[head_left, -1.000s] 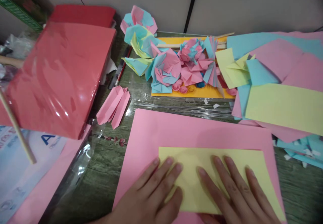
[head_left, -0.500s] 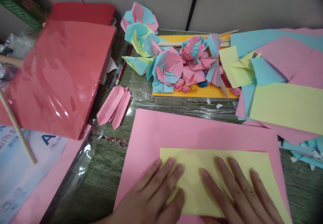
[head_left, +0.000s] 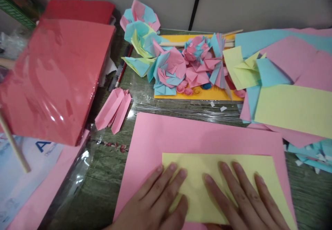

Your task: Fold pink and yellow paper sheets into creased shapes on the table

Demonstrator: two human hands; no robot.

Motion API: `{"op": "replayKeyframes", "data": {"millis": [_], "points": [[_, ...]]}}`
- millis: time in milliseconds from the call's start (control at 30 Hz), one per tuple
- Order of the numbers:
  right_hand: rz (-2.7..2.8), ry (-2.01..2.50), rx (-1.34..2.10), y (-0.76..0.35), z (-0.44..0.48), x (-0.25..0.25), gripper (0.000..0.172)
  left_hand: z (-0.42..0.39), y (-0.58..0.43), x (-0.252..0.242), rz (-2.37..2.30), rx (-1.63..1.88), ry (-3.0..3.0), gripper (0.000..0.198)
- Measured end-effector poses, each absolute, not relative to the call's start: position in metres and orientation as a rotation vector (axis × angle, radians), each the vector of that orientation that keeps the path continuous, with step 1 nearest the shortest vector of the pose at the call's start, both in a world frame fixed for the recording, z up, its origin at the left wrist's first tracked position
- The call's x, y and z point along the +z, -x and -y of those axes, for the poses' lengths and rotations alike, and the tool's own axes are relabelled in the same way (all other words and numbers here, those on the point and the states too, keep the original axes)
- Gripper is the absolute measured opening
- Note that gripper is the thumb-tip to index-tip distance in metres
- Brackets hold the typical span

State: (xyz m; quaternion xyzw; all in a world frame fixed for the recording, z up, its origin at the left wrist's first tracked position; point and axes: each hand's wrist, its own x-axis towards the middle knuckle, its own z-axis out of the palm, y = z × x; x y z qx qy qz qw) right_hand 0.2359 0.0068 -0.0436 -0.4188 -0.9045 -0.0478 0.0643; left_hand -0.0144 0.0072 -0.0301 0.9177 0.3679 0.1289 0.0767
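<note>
A yellow sheet (head_left: 197, 195) lies on a larger pink sheet (head_left: 155, 133) at the bottom centre. My left hand (head_left: 155, 199) rests on the left part of the yellow sheet and the pink paper beside it, fingers stretched out. On the right part of the yellow sheet lies my right hand (head_left: 243, 195), palm down with its fingers spread. Neither hand grips anything. The lower edge of the yellow sheet is partly hidden by my right hand.
Folded paper flowers (head_left: 171, 64) lie on an orange packet (head_left: 166, 96) at the back. Thin wires (head_left: 192, 113) run before it. Loose coloured papers (head_left: 293, 109) spread on the right. Folded pink strips (head_left: 112, 109) and wrapped red paper (head_left: 59, 74) are on the left.
The whole view has shifted slightly, so most things appear a little further left. Both hands remain flat on the yellow sheet in nearly the same pose.
</note>
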Motion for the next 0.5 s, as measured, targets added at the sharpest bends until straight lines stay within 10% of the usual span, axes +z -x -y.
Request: {"op": "replayKeyframes", "data": {"millis": [500], "points": [[2.872, 1.189, -0.157, -0.236, -0.014, -0.031, 0.078, -0.006, 0.017, -0.040, -1.081, 0.473, -2.739, 0.022]]}}
